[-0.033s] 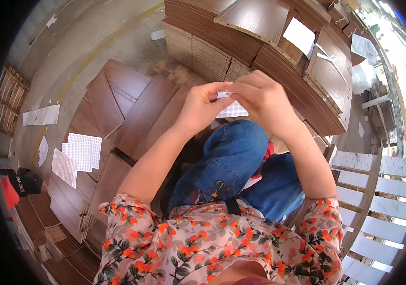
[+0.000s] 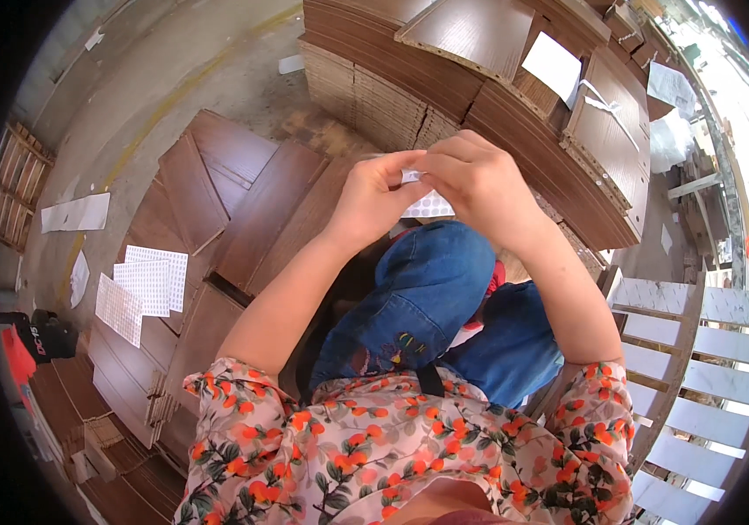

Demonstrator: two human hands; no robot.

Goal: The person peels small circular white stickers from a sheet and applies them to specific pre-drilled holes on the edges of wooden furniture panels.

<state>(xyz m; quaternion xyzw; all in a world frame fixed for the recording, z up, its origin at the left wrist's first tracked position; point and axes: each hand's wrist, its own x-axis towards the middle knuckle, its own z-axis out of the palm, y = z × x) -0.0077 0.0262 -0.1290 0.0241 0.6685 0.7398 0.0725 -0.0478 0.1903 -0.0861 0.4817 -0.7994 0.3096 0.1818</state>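
Note:
Above my knees, both hands are raised and close together, fingertips meeting. My left hand (image 2: 369,199) pinches the folded or curled edge of a white sheet of round grey stickers (image 2: 429,207). My right hand (image 2: 483,182) is closed at the same edge, its thumb and index finger pressed together; whether a single sticker sits between them is too small to tell. The sheet's dotted lower part shows beneath my fingers, and the rest is hidden behind my right hand.
More dotted sticker sheets (image 2: 154,284) lie on brown boards (image 2: 269,214) at my left. Ahead rises a tall stack of brown panels (image 2: 392,92), with a white paper (image 2: 552,68) on top. A slatted pallet (image 2: 694,346) stands at my right.
My right hand's fingers have shifted slightly left toward my left fingertips. Slightly less of the dotted sheet shows below them.

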